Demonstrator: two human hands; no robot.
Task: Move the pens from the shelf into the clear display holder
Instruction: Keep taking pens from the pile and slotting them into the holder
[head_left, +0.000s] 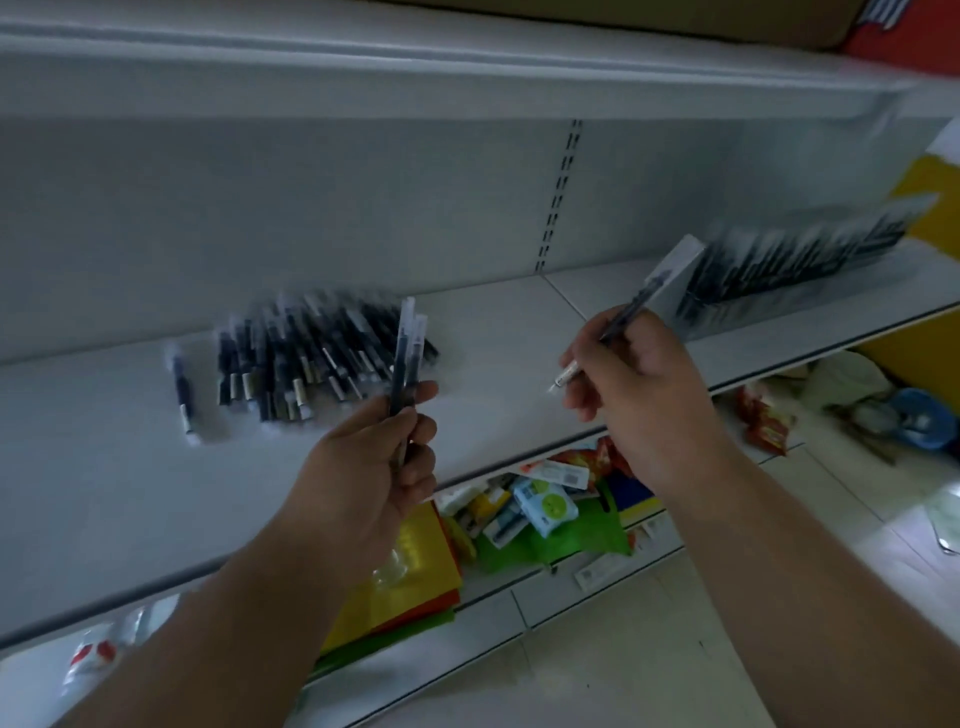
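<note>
- Left hand (387, 447) curled round two pens (407, 358), held upright above the shelf (493, 332), just in front of the loose pile.
- Right hand (621, 374) pinching a single pen (610, 332), tip aimed up toward the clear display holder (795, 260) near the shelf's right end.
- Pile of pens (317, 358) lying left of the shelf's middle, one stray pen (183, 384) just beside it, apart.
- Holder already lined with pens, tilted back toward the rear wall.
- Best done by steadying the single pen, matching its slant to the standing rows, sliding it into a free slot without knocking neighbours; then feeding the left pair one by one.
- No brand or writing readable; everything too blurred.
</note>
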